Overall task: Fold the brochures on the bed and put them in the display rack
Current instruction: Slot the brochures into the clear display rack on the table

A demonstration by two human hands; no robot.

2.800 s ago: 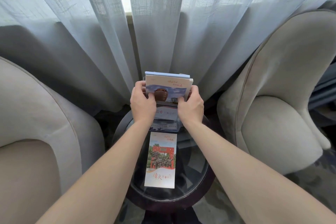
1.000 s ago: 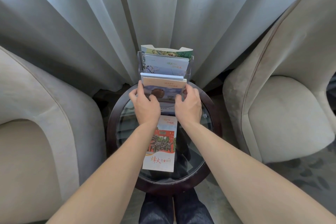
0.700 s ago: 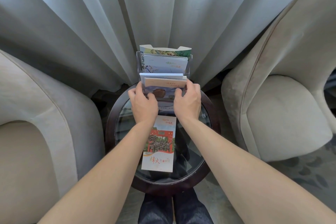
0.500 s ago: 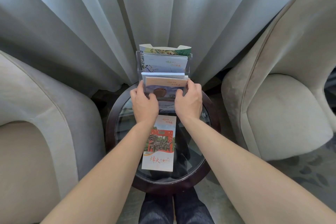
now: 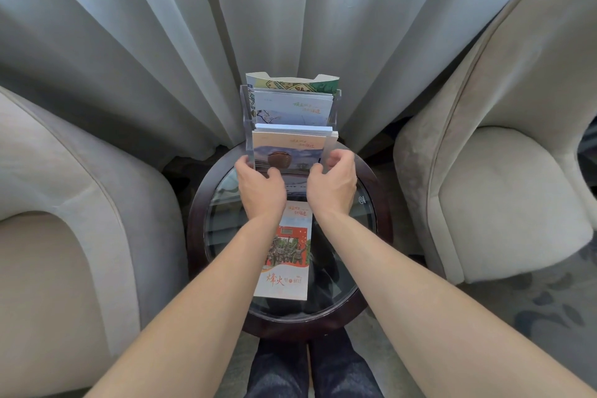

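A clear acrylic display rack [image 5: 244,126] stands at the back of a round glass table [image 5: 371,203]. Brochures fill its tiers: a green one [image 5: 292,85] at the back and a pale blue one [image 5: 292,107] in front of it. A stack with a brown bowl-shaped building on its cover [image 5: 286,147] sits in the tier below. My left hand [image 5: 260,191] pinches that stack's lower left edge, thumb on the cover. My right hand [image 5: 334,182] hovers at the stack's right edge, its fingers loosely curled with a gap to the thumb. A red and white brochure [image 5: 286,255] lies flat on the glass between my forearms.
Two beige armchairs flank the table, one at the left [image 5: 64,203] and one at the right [image 5: 500,191]. Grey curtains [image 5: 129,42] hang right behind the rack. My legs in dark trousers [image 5: 310,368] are against the table's near rim.
Both hands lowered the brown-cover stack into the rack's tier. My right hand's fingers slid down off the stack's top right corner and loosened.
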